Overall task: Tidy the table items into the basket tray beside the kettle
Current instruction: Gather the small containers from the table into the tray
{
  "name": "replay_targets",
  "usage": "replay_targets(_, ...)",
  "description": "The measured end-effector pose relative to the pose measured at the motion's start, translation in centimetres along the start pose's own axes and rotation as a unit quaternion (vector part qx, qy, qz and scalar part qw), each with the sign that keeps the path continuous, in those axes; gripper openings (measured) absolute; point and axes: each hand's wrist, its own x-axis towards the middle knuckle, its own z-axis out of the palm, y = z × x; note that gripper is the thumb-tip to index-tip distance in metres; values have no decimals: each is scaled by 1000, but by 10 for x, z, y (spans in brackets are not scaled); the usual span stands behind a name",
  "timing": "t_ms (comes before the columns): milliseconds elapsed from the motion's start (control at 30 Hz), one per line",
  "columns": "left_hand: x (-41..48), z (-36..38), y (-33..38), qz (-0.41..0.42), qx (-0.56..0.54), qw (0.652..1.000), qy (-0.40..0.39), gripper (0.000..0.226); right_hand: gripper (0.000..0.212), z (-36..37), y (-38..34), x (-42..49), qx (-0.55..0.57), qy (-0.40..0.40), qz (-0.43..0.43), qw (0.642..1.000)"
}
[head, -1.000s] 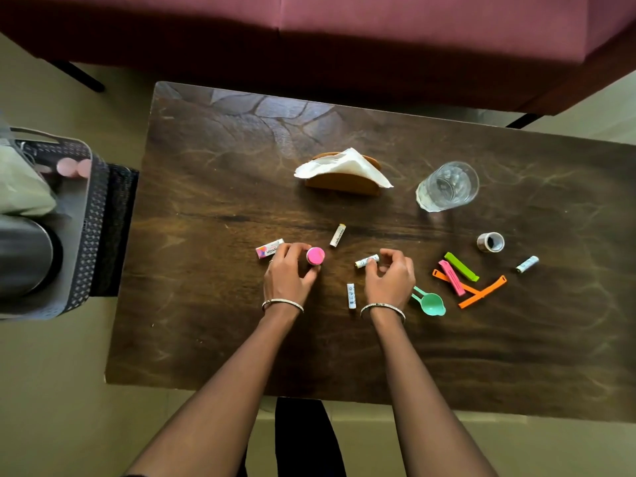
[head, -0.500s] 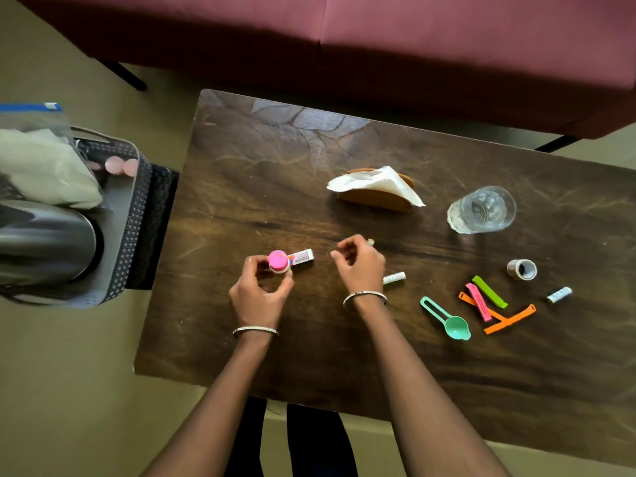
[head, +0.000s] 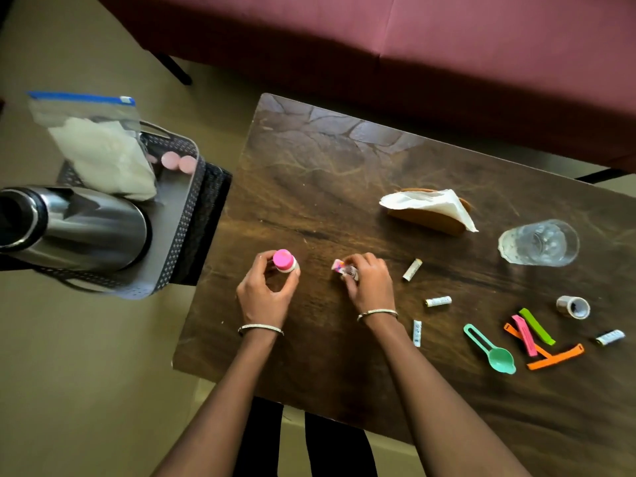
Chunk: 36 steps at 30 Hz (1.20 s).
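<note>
Single view, taken from head-worn wide-angle camera, aimed forward and steeply down. Dark brown wooden table (head: 344,173) seen from above, near, skewed in frame, right end cropped. Forearms seen rising from bottom edge. Just below frame centre: pink-capped white bottle (head: 285,261) held in left hand (head: 265,294), small multicoloured tube (head: 339,265) pinched in right hand (head: 371,287). Grey perforated basket tray (head: 186,215) and shiny steel kettle (head: 93,228) framed at left edge; maroon upholstered sofa (head: 447,46) across top.

A pink-capped white bottle (head: 285,262) is sitting upright, pinched in the left hand (head: 265,294). A small colourful packet (head: 338,265) is poking out of the right hand (head: 371,284).
</note>
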Motion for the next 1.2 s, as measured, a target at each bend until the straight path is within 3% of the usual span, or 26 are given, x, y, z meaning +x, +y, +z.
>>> replay_targets(267, 67, -64, -32, -46, 24, 997, 53, 36, 22, 11, -81, 13, 178, 97, 76, 976)
replay_targets(500, 147, -120, -66, -58, 27, 995, 78, 41, 48, 43, -191, 32, 269, 68, 70, 958)
replay_targets(733, 206, -116, -89, -93, 60, 994, 18, 41, 35, 59, -266, 68, 314, 72, 73, 944)
replay_targets(967, 242, -106, -111, -135, 146, 980, 32, 37, 57, 75, -299, 126, 433, 16, 108, 895)
replay_targets(1200, 257, -97, -121, -131, 96, 984, 75, 46, 58, 91, -312, 161, 285, 21, 23, 958)
